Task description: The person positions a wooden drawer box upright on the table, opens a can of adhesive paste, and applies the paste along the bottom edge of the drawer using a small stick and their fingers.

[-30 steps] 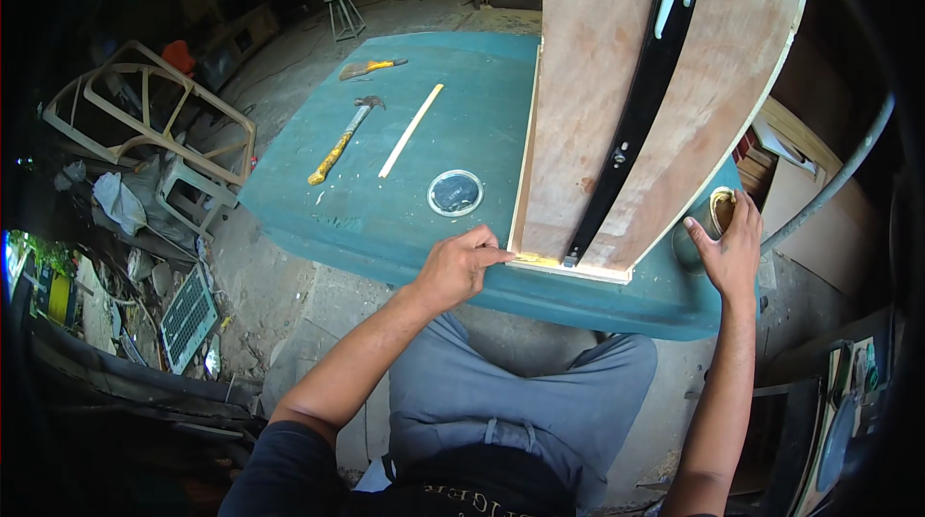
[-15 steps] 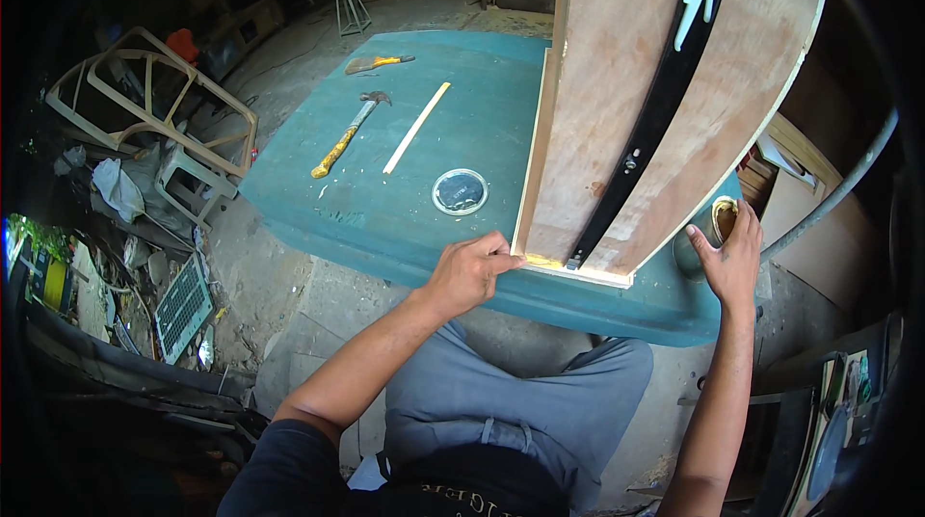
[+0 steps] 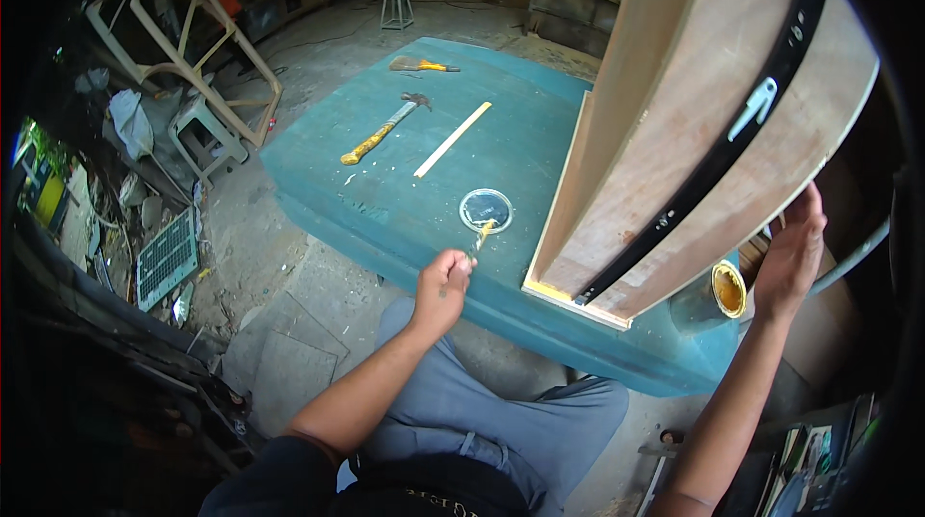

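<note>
In my left hand (image 3: 444, 288) is a slim stick (image 3: 478, 243) tipped with yellow paste, pinched between closed fingers. Its tip is at the near rim of a round lid (image 3: 487, 210) lying on the teal table. A wooden drawer box (image 3: 665, 180) stands on end to the right, with a black drawer slide (image 3: 713, 177) and its white lever (image 3: 753, 109) along the facing side. Yellow paste (image 3: 551, 291) streaks its bottom near corner. My right hand (image 3: 792, 252) is open, fingers stretched up beside the box's right edge; whether they press on it I cannot tell. An open can (image 3: 727, 290) of yellowish paste stands nearby.
On the teal table (image 3: 385, 218) lie a hammer (image 3: 385, 130), a thin wood strip (image 3: 453, 140) and a paintbrush (image 3: 424, 65). Curved wooden frames (image 3: 193, 54) and a plastic stool (image 3: 204, 132) stand at left. A round stool (image 3: 395, 5) stands farther back.
My left hand has moved from the box's near corner leftward to the lid. My right hand has left the can's rim and risen beside the box. The view has shifted.
</note>
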Demonstrator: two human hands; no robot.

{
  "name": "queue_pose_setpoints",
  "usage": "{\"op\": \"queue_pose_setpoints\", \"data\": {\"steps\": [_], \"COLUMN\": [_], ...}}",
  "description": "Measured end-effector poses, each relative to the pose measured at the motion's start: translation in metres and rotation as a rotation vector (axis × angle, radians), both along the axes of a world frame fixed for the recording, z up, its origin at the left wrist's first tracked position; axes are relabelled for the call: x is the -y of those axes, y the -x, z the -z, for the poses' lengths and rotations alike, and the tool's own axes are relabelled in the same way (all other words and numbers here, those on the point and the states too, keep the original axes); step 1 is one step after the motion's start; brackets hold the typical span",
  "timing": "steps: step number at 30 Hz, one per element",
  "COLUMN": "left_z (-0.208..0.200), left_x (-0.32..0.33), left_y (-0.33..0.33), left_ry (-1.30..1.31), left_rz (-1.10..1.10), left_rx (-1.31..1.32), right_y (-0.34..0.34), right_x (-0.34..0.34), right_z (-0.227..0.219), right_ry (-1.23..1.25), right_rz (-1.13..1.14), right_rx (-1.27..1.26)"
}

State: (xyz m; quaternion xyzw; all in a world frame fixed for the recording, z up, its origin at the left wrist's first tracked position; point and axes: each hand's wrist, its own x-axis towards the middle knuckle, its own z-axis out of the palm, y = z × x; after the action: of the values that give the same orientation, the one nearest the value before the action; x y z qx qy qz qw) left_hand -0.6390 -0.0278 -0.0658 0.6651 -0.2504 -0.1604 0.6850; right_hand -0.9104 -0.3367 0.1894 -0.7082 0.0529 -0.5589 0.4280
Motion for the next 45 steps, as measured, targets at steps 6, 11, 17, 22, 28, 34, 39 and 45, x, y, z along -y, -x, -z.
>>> {"op": "queue_pose_setpoints", "data": {"steps": [6, 11, 17, 22, 28, 34, 39, 45], "left_z": [-0.045, -0.055, -0.066, -0.066, -0.036, -0.005, -0.02, -0.022], "left_x": [0.036, 0.074, 0.062, 0.039, -0.003, -0.061, -0.073, -0.066], "left_y": [-0.041, -0.043, -0.072, -0.093, -0.063, -0.014, 0.009, 0.018], "left_ry": [-0.327, -0.639, -0.67, -0.617, -0.09, 0.045, -0.063, -0.113], "left_rz": [-0.243, -0.066, -0.103, -0.261, -0.359, -0.119, 0.186, 0.224], "left_rx": [0.697, 0.624, 0.579, 0.627, 0.36, 0.111, -0.185, -0.371], "right_y": [-0.032, -0.049, -0.042, -0.061, -0.163, -0.202, -0.201, -0.169], "right_x": [-0.004, -0.011, 0.0, -0.002, -0.074, -0.09, -0.103, -0.102], "right_z": [-0.078, -0.099, -0.101, -0.112, -0.128, -0.107, -0.104, -0.087], "right_ry": [-0.269, -0.095, -0.275, -0.356, -0.325, -0.127, 0.044, 0.127], "right_rz": [-0.099, 0.344, 0.075, -0.012, -0.092, 0.077, -0.043, -0.183], "right_rx": [0.16, 0.159, 0.137, 0.309, 0.358, 0.2, 0.177, 0.125]}}
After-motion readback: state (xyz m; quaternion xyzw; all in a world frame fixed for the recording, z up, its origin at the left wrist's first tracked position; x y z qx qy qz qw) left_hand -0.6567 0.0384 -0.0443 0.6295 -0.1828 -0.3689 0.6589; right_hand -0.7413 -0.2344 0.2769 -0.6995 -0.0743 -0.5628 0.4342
